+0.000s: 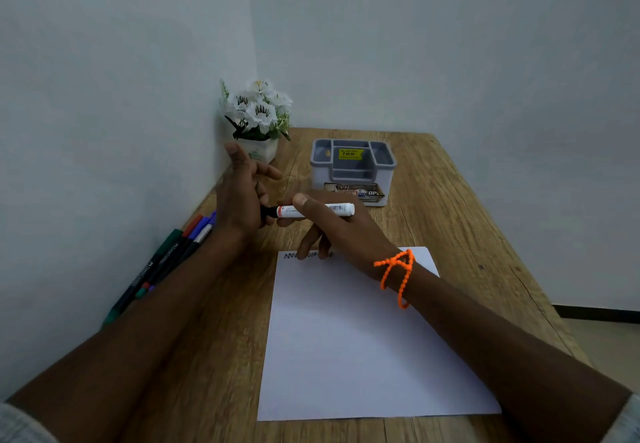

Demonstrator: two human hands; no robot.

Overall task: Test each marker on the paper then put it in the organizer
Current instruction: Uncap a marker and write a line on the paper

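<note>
My right hand grips a white marker held level above the top of the paper, thumb on its barrel. The marker's dark cap end points left into the palm of my left hand, whose fingers are spread and relaxed. A white sheet of paper lies in front of me with a dark zigzag scribble at its top left edge. The grey organizer stands beyond my hands, its compartments looking empty. Several markers lie along the left table edge, partly behind my left forearm.
A pot of white artificial flowers stands in the back left corner against the wall. The wooden table ends at the right, with floor below. Walls close off the left and the back.
</note>
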